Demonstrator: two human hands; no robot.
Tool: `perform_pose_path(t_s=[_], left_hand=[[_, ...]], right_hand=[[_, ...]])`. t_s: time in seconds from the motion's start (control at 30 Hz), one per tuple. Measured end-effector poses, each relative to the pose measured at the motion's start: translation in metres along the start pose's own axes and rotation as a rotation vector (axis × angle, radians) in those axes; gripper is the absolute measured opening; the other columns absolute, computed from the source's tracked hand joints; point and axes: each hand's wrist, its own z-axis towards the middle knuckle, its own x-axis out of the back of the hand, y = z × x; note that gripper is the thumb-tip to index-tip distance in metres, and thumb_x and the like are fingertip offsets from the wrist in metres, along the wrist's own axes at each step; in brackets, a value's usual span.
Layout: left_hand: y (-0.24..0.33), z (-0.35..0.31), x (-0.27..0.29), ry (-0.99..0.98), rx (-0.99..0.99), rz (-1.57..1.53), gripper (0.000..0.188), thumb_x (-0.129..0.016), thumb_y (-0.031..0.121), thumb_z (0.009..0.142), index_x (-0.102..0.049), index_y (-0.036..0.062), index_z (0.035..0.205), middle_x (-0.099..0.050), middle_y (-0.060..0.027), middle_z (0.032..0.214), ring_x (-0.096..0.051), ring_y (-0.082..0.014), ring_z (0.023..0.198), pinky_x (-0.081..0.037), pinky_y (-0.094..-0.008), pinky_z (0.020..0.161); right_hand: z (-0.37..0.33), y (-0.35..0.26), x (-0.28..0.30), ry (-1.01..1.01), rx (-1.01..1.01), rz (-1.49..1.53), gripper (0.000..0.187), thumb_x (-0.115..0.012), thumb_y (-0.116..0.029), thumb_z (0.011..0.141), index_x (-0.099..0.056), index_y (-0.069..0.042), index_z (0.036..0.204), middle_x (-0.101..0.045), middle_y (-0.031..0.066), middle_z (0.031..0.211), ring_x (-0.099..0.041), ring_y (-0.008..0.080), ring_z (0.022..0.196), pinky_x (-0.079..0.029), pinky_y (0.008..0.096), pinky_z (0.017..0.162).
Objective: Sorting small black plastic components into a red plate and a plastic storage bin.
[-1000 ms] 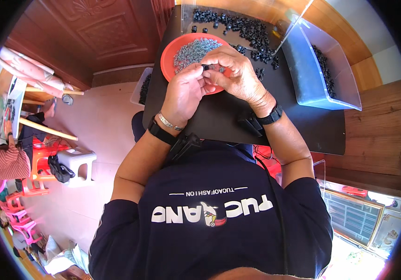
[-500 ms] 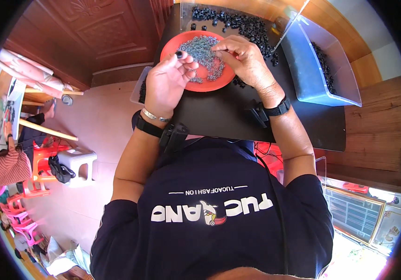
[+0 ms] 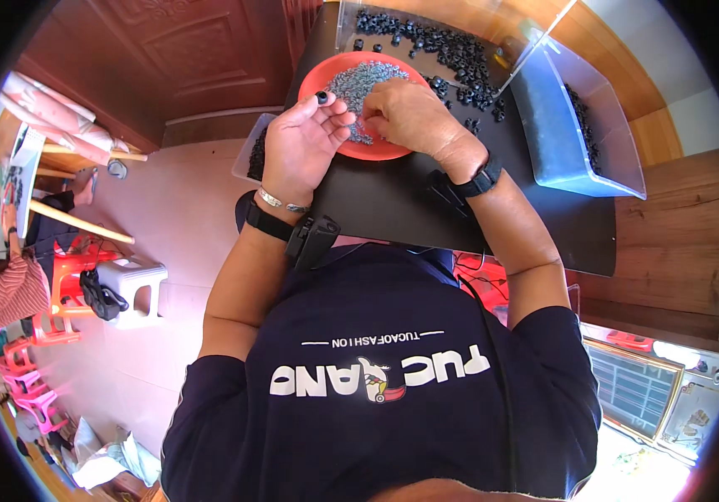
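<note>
My left hand (image 3: 305, 138) is turned palm up by the left rim of a round orange-red plate (image 3: 313, 77). Its thumb and index finger pinch a small black plastic part (image 3: 322, 98), and the other fingers curl loosely. A heap of small silvery metal pieces (image 3: 359, 79), too small to name surely, covers much of the plate. Above that heap, my right hand (image 3: 414, 117) has its back up and its fingers bent together, close to my left fingertips. Whatever those fingers hold is hidden behind the hand.
Many black parts (image 3: 451, 50) lie at the back of the dark table (image 3: 393, 201). A translucent bin (image 3: 556, 159) with black parts stands at right, a smaller clear container (image 3: 246, 159) at left. Another person (image 3: 12, 293) sits far left, near stools (image 3: 138, 289).
My right hand has moved left and slightly nearer over the plate, close to my left fingers. My left hand still pinches the black part. The whole view has shifted slightly.
</note>
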Motion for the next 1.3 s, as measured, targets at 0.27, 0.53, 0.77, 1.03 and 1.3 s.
perform_pose_path(t_s=[0.27,0.53,0.77,1.03,1.3], left_hand=[[0.000,0.000,0.001,0.005,0.007,-0.003,0.021,-0.050,0.022,0.094,-0.058,0.0028,0.096,-0.064,-0.0113,0.093,-0.063,-0.0242,0.087,-0.050,-0.0338,0.078],[0.000,0.000,0.001,-0.008,0.024,-0.024,0.020,-0.049,0.021,0.094,-0.058,0.0036,0.096,-0.064,-0.0105,0.093,-0.063,-0.0237,0.087,-0.049,-0.0335,0.079],[-0.001,-0.001,-0.003,0.002,0.018,0.000,0.020,-0.049,0.021,0.094,-0.058,0.0034,0.095,-0.064,-0.0103,0.093,-0.063,-0.0234,0.088,-0.049,-0.0335,0.080],[-0.005,0.002,-0.027,0.034,0.045,0.238,0.013,-0.051,0.017,0.091,-0.058,0.0057,0.095,-0.063,-0.0094,0.094,-0.062,-0.0221,0.087,-0.049,-0.0337,0.080],[-0.013,0.013,-0.033,-0.008,0.083,0.324,0.011,-0.052,0.016,0.090,-0.055,0.0068,0.095,-0.062,-0.0092,0.093,-0.063,-0.0223,0.084,-0.051,-0.0335,0.075]], right_hand=[[0.005,-0.014,-0.006,-0.058,-0.079,-0.056,0.015,-0.063,-0.016,0.077,-0.069,-0.010,0.089,-0.066,0.0104,0.090,-0.062,0.0306,0.090,-0.050,0.0415,0.079],[-0.005,0.007,-0.015,0.036,-0.081,-0.013,0.012,-0.059,-0.012,0.081,-0.067,-0.008,0.089,-0.065,0.0104,0.091,-0.061,0.0309,0.092,-0.049,0.0405,0.080],[-0.010,0.011,-0.007,0.176,-0.104,0.115,0.016,-0.055,-0.015,0.086,-0.066,-0.007,0.095,-0.067,0.0114,0.094,-0.063,0.0290,0.092,-0.050,0.0388,0.081],[-0.016,0.014,0.003,0.128,-0.188,0.797,0.019,-0.057,-0.019,0.090,-0.065,-0.006,0.101,-0.066,0.0111,0.086,-0.063,0.0198,0.081,-0.049,0.0310,0.075],[-0.023,-0.005,0.019,0.339,0.157,0.018,0.008,-0.059,-0.007,0.083,-0.061,-0.003,0.090,-0.061,0.0124,0.083,-0.061,0.0321,0.083,-0.051,0.0382,0.068]])
